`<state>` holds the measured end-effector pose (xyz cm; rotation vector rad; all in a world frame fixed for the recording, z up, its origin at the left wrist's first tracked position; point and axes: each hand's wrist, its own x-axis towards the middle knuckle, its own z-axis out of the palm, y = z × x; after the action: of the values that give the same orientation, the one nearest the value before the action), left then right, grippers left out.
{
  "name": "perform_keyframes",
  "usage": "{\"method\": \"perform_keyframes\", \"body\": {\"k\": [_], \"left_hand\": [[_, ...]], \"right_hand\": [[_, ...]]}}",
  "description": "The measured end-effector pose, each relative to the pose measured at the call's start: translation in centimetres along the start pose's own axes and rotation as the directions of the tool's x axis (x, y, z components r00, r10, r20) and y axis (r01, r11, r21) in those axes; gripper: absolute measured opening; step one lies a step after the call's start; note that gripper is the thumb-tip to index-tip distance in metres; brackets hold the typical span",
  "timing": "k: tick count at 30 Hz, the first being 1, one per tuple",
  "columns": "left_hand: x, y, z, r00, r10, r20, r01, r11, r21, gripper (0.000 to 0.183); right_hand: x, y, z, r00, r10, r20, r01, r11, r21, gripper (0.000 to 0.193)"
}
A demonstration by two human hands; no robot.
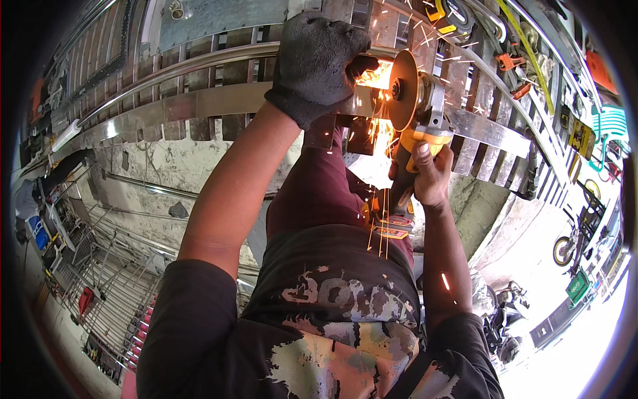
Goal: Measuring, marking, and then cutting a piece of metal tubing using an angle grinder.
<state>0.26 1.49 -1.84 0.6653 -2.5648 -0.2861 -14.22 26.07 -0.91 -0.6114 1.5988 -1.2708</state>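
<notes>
We see the right grip, a bare hand, wrapped firmly around a yellow-and-black angle grinder, its thumb laid up near the yellow housing. The grinder is over the near edge of the slatted table, ahead of the torso, with its battery end pointing back toward the person's waist. As we judge it, holding the body close to its head gives firmer control, and the cutting disc is turned on edge so that its rim, not its face, bears on the metal.

The left grip, in a black glove, sits just left of the disc with its fingers curled. It covers part of a round metal tube, while a flat metal strip runs lengthwise across the slats and beneath the gloved wrist. We cannot tell whether those fingers clasp the metal or merely bear down on it; either way, the placement seems meant to steady the work. The glove probably shields that hand because it is nearest the bright sparks, whose glare hides exactly where disc and metal meet.

Farther right, a yellow-and-black tape measure and an orange-handled tool lie toward the table's far side, perhaps left there to be within reach yet apart from the disc.
</notes>
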Motion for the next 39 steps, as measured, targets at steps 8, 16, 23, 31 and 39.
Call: {"method": "perform_keyframes", "body": {"k": [8,16,23,31,39], "left_hand": [[0.2,-0.3,0.7,0.995,0.045,-0.09,-0.046,0.999,-0.009,0.032],[0.0,-0.4,0.1,0.997,0.048,-0.067,-0.045,0.998,0.049,0.033],[0.0,-0.2,-0.1,0.998,0.044,-0.033,-0.044,0.999,0.024,0.031],[-0.2,-0.1,0.0,0.993,0.057,-0.106,-0.051,0.997,0.056,0.032],[1.2,1.0,-1.3,0.999,0.031,-0.033,-0.031,0.999,0.007,0.028]], "right_hand": [[-0.3,-0.8,0.6,0.993,0.11,-0.033,-0.103,0.981,0.162,0.059],[-0.2,-0.6,0.1,0.998,0.06,0.0,-0.06,0.993,0.106,0.06],[-0.2,-0.3,-0.2,0.997,0.078,0.02,-0.079,0.991,0.112,0.062],[-0.3,0.1,-0.3,0.997,0.078,-0.006,-0.077,0.991,0.11,0.061],[-0.1,2.0,-1.5,0.999,0.026,0.024,-0.026,1.0,0.003,0.059]]}}
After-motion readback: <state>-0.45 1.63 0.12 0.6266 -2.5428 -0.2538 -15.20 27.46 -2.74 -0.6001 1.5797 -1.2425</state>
